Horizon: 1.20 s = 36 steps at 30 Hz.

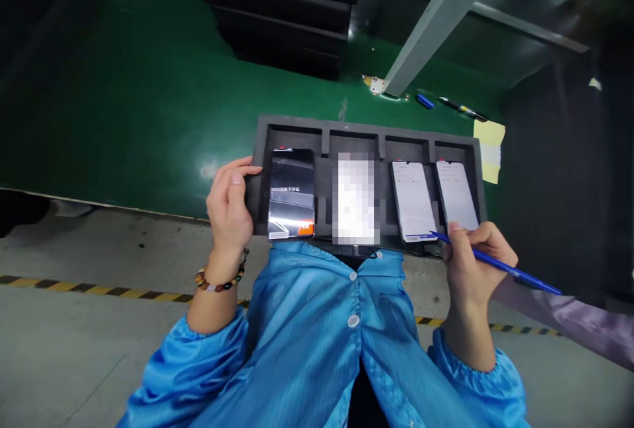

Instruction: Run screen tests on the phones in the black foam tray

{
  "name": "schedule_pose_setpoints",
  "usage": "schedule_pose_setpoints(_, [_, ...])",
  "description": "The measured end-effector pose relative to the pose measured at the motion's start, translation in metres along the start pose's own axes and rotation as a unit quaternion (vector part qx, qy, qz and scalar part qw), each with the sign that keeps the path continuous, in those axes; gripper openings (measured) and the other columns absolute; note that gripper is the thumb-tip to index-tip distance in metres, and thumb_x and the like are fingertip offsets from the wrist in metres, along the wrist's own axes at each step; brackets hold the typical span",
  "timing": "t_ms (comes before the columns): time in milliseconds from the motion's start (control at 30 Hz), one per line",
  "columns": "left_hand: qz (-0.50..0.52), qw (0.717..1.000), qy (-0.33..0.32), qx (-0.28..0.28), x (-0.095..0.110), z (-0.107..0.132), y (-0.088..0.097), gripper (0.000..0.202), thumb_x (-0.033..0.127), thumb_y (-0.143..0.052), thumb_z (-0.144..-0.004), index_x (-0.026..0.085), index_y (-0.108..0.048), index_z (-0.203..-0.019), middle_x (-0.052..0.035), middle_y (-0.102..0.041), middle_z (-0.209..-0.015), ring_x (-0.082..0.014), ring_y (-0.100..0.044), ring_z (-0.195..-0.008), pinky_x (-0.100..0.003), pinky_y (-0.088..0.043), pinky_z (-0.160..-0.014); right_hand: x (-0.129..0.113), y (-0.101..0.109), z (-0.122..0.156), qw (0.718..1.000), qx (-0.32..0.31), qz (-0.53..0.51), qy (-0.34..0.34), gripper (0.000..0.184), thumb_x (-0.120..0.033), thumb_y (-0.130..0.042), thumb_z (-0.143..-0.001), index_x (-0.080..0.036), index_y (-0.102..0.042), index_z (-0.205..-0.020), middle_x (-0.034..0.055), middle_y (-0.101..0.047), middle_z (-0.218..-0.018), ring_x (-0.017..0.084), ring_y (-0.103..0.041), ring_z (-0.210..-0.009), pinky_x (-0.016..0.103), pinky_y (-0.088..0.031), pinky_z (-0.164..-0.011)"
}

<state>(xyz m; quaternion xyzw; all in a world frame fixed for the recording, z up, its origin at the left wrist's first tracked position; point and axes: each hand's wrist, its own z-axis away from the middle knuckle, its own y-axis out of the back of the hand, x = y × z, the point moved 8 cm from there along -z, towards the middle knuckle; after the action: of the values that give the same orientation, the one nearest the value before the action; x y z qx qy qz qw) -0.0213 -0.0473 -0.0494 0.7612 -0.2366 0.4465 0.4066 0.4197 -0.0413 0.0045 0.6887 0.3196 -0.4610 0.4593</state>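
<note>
A black foam tray (324, 139) with compartments lies across the table's front edge before me. My left hand (230, 200) grips its left end, fingers over the rim. My right hand (478, 259) pinches a blue pen (518, 273), whose tip is at the lower right corner of a lit smartphone (415, 203). Under my right fingers sits the rightmost smartphone (456, 193), its lower end partly hidden. At the left of the tray is a smartphone with a dark screen (292, 180) and an orange patch. Beside it, a pixelated white area (355, 200) covers another compartment.
The green table (163, 124) carries a black slotted stack (292, 12) at the back. A grey post (440, 25) rises behind the tray. Near it lie a blue cap (424, 100), a black marker (463, 109) and yellow paper (489, 150). Another person's lilac sleeve (574, 322) is at right.
</note>
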Motion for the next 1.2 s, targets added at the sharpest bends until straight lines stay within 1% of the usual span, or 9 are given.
schedule_pose_setpoints(33, [0.000, 1.000, -0.001, 0.002, 0.000, 0.000, 0.000, 0.046, 0.051, -0.044, -0.113, 0.025, -0.081, -0.106, -0.0083, -0.079, -0.132, -0.0271, -0.070, -0.132, -0.049, -0.049, -0.121, 0.006, 0.010, -0.005, 1.000, 0.005, 0.010, 0.001, 0.054, -0.040, -0.088, -0.091, -0.024, -0.044, -0.065, -0.0083, -0.049, -0.049, 0.009, -0.044, -0.041, 0.026, -0.031, -0.044])
schedule_pose_setpoints(100, [0.005, 1.000, -0.005, 0.006, 0.002, -0.001, -0.001, 0.046, 0.050, -0.045, -0.113, 0.023, -0.081, -0.105, -0.0095, -0.079, -0.131, -0.0279, -0.071, -0.130, -0.050, -0.049, -0.120, 0.019, 0.022, -0.011, 1.000, -0.007, 0.025, -0.002, 0.055, -0.041, -0.089, -0.090, -0.024, -0.044, -0.063, -0.0083, -0.047, -0.050, 0.009, -0.043, -0.043, 0.026, -0.031, -0.046])
schedule_pose_setpoints(167, [0.012, 1.000, -0.008, 0.015, 0.003, -0.001, -0.001, 0.046, 0.048, -0.046, -0.113, 0.021, -0.082, -0.104, -0.0108, -0.080, -0.130, -0.0284, -0.071, -0.129, -0.051, -0.050, -0.119, 0.029, 0.025, -0.011, 0.999, -0.026, 0.028, -0.007, 0.055, -0.042, -0.088, -0.090, -0.024, -0.044, -0.062, -0.0080, -0.046, -0.050, 0.009, -0.043, -0.044, 0.027, -0.033, -0.048])
schedule_pose_setpoints(267, [0.010, 1.000, -0.003, 0.027, 0.004, -0.001, -0.001, 0.046, 0.047, -0.046, -0.113, 0.020, -0.082, -0.104, -0.0104, -0.080, -0.130, -0.0289, -0.072, -0.128, -0.053, -0.050, -0.119, 0.038, 0.021, -0.008, 0.999, -0.046, 0.026, -0.013, 0.054, -0.042, -0.085, -0.093, -0.024, -0.043, -0.064, -0.0081, -0.044, -0.052, 0.009, -0.041, -0.047, 0.027, -0.033, -0.049])
schedule_pose_setpoints(467, [-0.007, 0.999, 0.009, 0.034, 0.001, -0.002, -0.002, 0.046, 0.046, -0.045, -0.110, 0.018, -0.080, -0.101, -0.0108, -0.080, -0.127, -0.0309, -0.072, -0.126, -0.054, -0.051, -0.119, 0.042, 0.011, -0.007, 0.996, -0.082, 0.017, -0.010, 0.052, -0.042, -0.082, -0.094, -0.024, -0.044, -0.064, -0.0080, -0.039, -0.055, 0.009, -0.038, -0.050, 0.028, -0.034, -0.052])
schedule_pose_setpoints(733, [-0.029, 0.999, 0.016, 0.038, 0.001, -0.003, -0.002, 0.045, 0.048, -0.045, -0.108, 0.020, -0.078, -0.099, -0.0108, -0.081, -0.127, -0.0303, -0.073, -0.127, -0.054, -0.051, -0.120, 0.045, 0.013, -0.009, 0.996, -0.087, 0.012, -0.008, 0.052, -0.039, -0.081, -0.094, -0.024, -0.042, -0.063, -0.0077, -0.038, -0.056, 0.010, -0.040, -0.050, 0.028, -0.035, -0.053])
schedule_pose_setpoints(900, [-0.011, 0.999, 0.008, 0.043, 0.000, -0.003, -0.002, 0.045, 0.048, -0.047, -0.108, 0.019, -0.080, -0.098, -0.0112, -0.082, -0.125, -0.0312, -0.074, -0.125, -0.054, -0.052, -0.118, 0.046, 0.016, -0.010, 0.997, -0.072, 0.014, -0.013, 0.052, -0.040, -0.079, -0.096, -0.025, -0.041, -0.064, -0.0076, -0.040, -0.055, 0.010, -0.039, -0.049, 0.029, -0.033, -0.052])
schedule_pose_setpoints(1033, [-0.012, 0.999, 0.012, 0.040, -0.001, -0.002, -0.002, 0.043, 0.048, -0.047, -0.108, 0.020, -0.080, -0.099, -0.0095, -0.081, -0.127, -0.0312, -0.073, -0.127, -0.054, -0.050, -0.120, 0.048, 0.016, -0.010, 0.997, -0.078, 0.021, -0.020, 0.050, -0.040, -0.079, -0.095, -0.025, -0.043, -0.065, -0.0071, -0.041, -0.056, 0.010, -0.040, -0.050, 0.029, -0.033, -0.052])
schedule_pose_setpoints(1200, [-0.015, 0.999, 0.014, 0.040, 0.000, -0.002, -0.002, 0.044, 0.048, -0.047, -0.108, 0.020, -0.079, -0.098, -0.0099, -0.081, -0.127, -0.0314, -0.073, -0.127, -0.055, -0.050, -0.120, 0.050, 0.018, -0.011, 0.996, -0.080, 0.021, -0.023, 0.050, -0.036, -0.079, -0.094, -0.024, -0.042, -0.064, -0.0072, -0.040, -0.056, 0.010, -0.039, -0.051, 0.029, -0.032, -0.053])
